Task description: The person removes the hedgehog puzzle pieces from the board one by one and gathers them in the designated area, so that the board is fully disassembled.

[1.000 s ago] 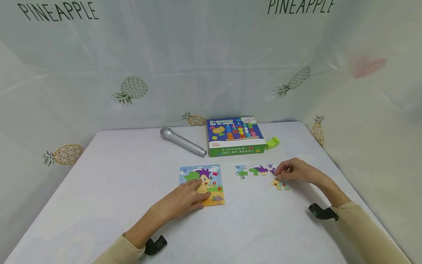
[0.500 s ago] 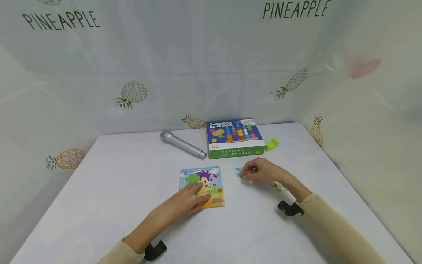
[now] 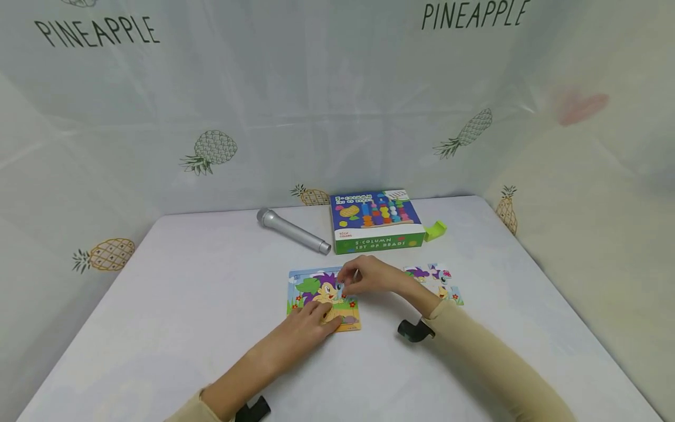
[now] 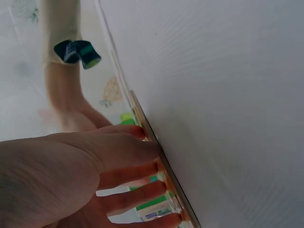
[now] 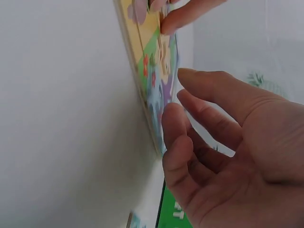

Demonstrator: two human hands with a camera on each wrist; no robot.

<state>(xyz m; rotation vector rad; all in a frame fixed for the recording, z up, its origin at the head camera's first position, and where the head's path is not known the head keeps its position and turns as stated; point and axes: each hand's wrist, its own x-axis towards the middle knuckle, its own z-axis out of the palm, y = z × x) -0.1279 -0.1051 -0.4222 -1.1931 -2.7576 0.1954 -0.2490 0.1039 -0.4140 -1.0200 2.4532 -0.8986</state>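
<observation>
A square picture puzzle board with a purple-haired cartoon animal lies flat in the middle of the table. My left hand rests on its lower part, fingertips on the picture; the left wrist view puts the thumb right at the board's edge. Over the upper right corner of the board is my right hand. Its fingers are loosely bent, and the right wrist view shows a gap between thumb and fingertips with nothing held there. Loose puzzle pieces lie to the right, partly behind the right forearm.
Behind the board stands a bead set box, with a bright green object at its right side. A silver toy microphone lies slanted left of the box. A pineapple-print sheet hangs behind the table.
From the loose pieces at the right, my right hand has moved left to the board's upper right corner. My left hand has slid slightly down and right on the board.
</observation>
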